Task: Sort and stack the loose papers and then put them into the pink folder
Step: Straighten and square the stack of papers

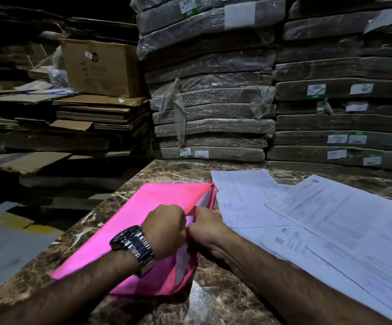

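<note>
A pink folder (141, 221) lies flat on the brown marble table (216, 306), its open edge facing right. My left hand (164, 231), with a metal watch on the wrist, grips the folder's top flap at that edge. My right hand (204, 228) pinches the same edge from the right side, knuckles touching the left hand. A sliver of white paper shows inside the opening. Several loose printed papers (331, 221) lie spread and overlapping to the right of the folder, partly under my right forearm.
Tall stacks of plastic-wrapped flat bundles (213, 95) stand right behind the table. Flattened cardboard (73, 113) and a brown box (101, 66) are piled at the left. The table's left edge drops to a grey floor (7, 242).
</note>
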A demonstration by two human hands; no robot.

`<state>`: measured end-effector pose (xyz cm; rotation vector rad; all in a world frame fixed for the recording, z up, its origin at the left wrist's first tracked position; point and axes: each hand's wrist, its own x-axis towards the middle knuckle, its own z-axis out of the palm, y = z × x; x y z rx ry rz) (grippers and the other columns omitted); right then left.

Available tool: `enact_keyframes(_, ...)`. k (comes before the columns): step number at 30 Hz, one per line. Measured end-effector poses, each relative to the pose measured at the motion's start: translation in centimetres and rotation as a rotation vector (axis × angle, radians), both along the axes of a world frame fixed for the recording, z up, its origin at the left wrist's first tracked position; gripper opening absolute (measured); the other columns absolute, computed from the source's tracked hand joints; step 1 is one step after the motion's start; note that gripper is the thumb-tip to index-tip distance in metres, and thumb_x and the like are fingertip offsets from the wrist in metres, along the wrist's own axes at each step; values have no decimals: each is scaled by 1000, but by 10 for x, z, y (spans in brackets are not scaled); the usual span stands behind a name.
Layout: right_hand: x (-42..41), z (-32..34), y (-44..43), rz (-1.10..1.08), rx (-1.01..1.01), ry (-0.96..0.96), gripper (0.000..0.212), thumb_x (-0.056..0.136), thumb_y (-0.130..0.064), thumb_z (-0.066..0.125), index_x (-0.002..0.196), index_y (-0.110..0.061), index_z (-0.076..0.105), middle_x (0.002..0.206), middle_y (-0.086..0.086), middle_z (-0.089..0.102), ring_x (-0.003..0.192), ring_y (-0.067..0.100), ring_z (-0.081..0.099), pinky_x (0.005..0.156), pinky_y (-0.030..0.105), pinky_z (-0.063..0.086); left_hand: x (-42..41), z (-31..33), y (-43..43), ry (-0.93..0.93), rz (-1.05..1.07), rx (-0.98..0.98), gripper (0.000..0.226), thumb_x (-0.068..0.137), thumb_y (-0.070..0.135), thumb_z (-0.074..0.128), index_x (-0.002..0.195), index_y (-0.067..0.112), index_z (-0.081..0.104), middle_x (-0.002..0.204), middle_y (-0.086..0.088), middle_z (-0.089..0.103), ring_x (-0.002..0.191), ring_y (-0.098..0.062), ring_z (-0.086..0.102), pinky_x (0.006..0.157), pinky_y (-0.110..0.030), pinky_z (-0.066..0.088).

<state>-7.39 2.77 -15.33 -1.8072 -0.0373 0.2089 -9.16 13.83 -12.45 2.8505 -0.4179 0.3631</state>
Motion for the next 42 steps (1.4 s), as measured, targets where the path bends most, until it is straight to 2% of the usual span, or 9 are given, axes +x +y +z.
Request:
enact_keyframes(4,2,2,14,70,-26,1,28,79,7,41,65,-15,52,54,1,48,45,13,47,38,19,36,0,2,15,-2,33,84,32,93,30,44,83,6,62,93,-19,67,89,-37,61,65,-34,38)
enact_keyframes(8,6,-6,23,11,-16,-18,15,64,2,57,74,-7,65,67,8,63,65,24,63,58,38,55,2,4,27,35,-24,68,34,92,27,47,61,11,49,83,-20,67,74,-36,57,62,-30,34)
enact_keyframes(14,5,-5,15,-51,-132,-77,17,64,0,70,81,-4,71,81,15,73,65,21,66,55,34,57,1,0,29,20,-18,63,31,89,22,48,59,14,46,64,-10,57,62,-27,49,58,-29,34)
enact_keyframes(19,-2,-4,6,-15,-163,-72,9,79,5,61,85,3,68,58,10,60,38,16,57,38,20,45,2,-5,26,32,-26,102,28,91,32,48,91,14,70,87,-9,72,82,-29,65,69,-32,48)
enact_keyframes(22,-8,6,-16,-31,-171,-102,15,85,5,56,78,-4,65,61,9,62,44,18,61,41,23,50,1,-5,19,55,-15,124,37,90,50,50,107,22,67,99,-3,72,96,-23,65,76,-30,49)
enact_keyframes(27,-13,16,-76,-147,20,-142,40,86,18,28,99,-4,59,83,12,62,67,29,68,51,29,50,4,-5,-10,-22,-62,89,38,88,52,52,105,22,68,98,-2,71,96,-23,63,72,-29,45)
enact_keyframes(32,-26,22,-140,-271,-125,-259,43,83,13,27,101,-9,60,88,12,71,71,28,70,56,28,47,17,-4,-65,-42,-205,-11,30,88,45,55,95,20,71,86,-1,72,84,-22,64,62,-26,38)
enact_keyframes(37,-34,23,-216,-494,-335,-346,37,84,12,37,102,-4,65,75,11,70,60,21,63,51,26,54,40,-11,-132,-8,-238,-49,36,88,47,54,107,18,65,97,-2,70,98,-22,62,77,-30,45)
enact_keyframes(42,-34,8,-290,-712,-596,-213,32,89,-1,48,113,-13,67,97,11,73,78,23,72,77,34,59,62,-14,-196,53,-198,25,47,91,45,49,117,7,59,118,-13,61,112,-30,54,91,-37,45)
